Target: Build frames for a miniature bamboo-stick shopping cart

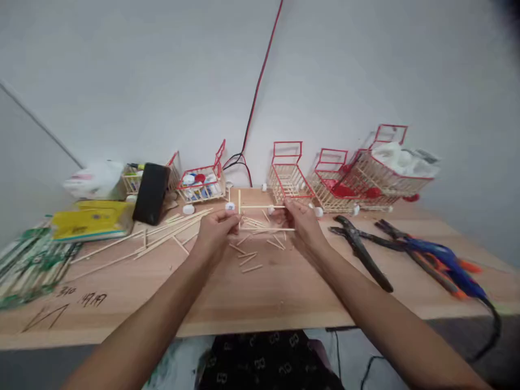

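Both my hands meet over the middle of the wooden table. My left hand pinches the left end of a small frame of thin wooden sticks that carries a white wheel. On the frame's right end my right hand is closed too. Several short cut stick pieces lie on the table just below the frame.
Several red-and-wood miniature carts stand along the back wall. Long sticks lie at left, near a black block and a yellow packet. Black pliers and a blue glue gun lie at right.
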`<state>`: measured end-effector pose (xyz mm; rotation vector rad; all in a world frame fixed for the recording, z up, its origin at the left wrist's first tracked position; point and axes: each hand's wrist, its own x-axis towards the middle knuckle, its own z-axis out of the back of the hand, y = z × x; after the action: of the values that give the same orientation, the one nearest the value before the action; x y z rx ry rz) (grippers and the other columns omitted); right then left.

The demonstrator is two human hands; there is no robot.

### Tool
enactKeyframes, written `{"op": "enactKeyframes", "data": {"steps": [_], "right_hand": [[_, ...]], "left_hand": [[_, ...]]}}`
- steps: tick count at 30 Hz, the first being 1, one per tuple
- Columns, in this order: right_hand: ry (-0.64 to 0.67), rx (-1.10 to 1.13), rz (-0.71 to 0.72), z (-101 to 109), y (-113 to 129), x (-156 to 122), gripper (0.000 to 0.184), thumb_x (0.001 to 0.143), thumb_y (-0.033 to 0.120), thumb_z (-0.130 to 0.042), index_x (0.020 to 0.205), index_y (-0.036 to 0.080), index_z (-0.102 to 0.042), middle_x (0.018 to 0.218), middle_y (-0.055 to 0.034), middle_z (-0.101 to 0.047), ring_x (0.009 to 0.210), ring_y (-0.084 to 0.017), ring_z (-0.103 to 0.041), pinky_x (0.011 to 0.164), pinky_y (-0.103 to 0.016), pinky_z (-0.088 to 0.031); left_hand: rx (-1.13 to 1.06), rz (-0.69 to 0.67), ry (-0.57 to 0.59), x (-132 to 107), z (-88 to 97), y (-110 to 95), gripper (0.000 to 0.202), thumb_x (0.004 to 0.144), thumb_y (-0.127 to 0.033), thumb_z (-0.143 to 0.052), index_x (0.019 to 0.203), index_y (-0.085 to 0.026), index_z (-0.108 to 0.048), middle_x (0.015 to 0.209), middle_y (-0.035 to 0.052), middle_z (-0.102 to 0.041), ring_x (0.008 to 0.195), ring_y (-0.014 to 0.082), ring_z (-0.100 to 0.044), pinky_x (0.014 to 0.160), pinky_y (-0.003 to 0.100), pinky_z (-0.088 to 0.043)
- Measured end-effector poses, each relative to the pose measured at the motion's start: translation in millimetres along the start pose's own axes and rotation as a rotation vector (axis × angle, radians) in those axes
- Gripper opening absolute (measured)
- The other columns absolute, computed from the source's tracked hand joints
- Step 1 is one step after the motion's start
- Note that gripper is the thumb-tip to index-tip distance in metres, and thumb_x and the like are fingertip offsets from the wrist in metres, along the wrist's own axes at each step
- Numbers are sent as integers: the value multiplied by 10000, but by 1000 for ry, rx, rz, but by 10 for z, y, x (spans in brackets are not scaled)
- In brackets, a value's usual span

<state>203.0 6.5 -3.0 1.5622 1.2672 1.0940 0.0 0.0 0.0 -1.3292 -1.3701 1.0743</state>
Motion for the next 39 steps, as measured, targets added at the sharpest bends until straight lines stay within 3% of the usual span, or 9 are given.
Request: {"op": "enactKeyframes", "data": {"steps": [6, 16, 24, 29, 34, 39], "right_hand": [[18, -22, -60, 6, 83, -21, 405, 673, 548, -732, 749, 161, -638, 640, -32, -701, 473, -100, -576, 456, -195, -432], [85, -127, -9, 26, 102, -27, 343, 678, 484, -734, 743, 170, -610, 668, -12, -693, 453, -88, -532, 412, -186, -358], [217, -686, 323, 93, 177, -23, 363, 863, 453, -568, 689, 160, -693, 675, -35, -687, 597, -140, -597, 575, -242, -439], [235, -886, 458, 150, 214, -17, 321, 890, 369, -557, 701, 165, -718, 694, -27, -709, 662, -157, -634, 611, -242, -430], [313, -963, 573, 158, 216, -24, 183, 886, 284, -589, 891, 190, -745, 903, -38, -750, 839, -174, -680, 757, -267, -479], [384, -1092, 678, 134, 193, -34, 200, 895, 254, -593, 1037, 202, -724, 1013, -56, -746, 929, -185, -680, 843, -296, -468]], "left_hand": [[-29, 24, -23, -20, -20, -40, 207, 589, -290, -773, 669, -121, -684, 496, -22, -556, 470, 77, -453, 487, 208, -326], [22, 3, -51, -38, -38, -116, 196, 553, -294, -754, 614, -123, -680, 494, -11, -570, 466, 79, -452, 487, 211, -335], [50, 26, -40, -44, -51, -82, 203, 554, -283, -758, 649, -117, -689, 488, -15, -566, 461, 79, -454, 471, 205, -333], [50, 26, -8, -53, -55, -14, 220, 586, -293, -770, 700, -116, -707, 519, -16, -577, 481, 72, -463, 471, 191, -329], [69, 30, 21, -68, -79, 37, 227, 595, -295, -765, 716, -110, -712, 510, -13, -580, 473, 77, -468, 472, 195, -336], [91, 54, 47, -80, -113, 71, 224, 594, -294, -760, 713, -114, -703, 507, -10, -590, 460, 83, -476, 473, 203, -347]]}}
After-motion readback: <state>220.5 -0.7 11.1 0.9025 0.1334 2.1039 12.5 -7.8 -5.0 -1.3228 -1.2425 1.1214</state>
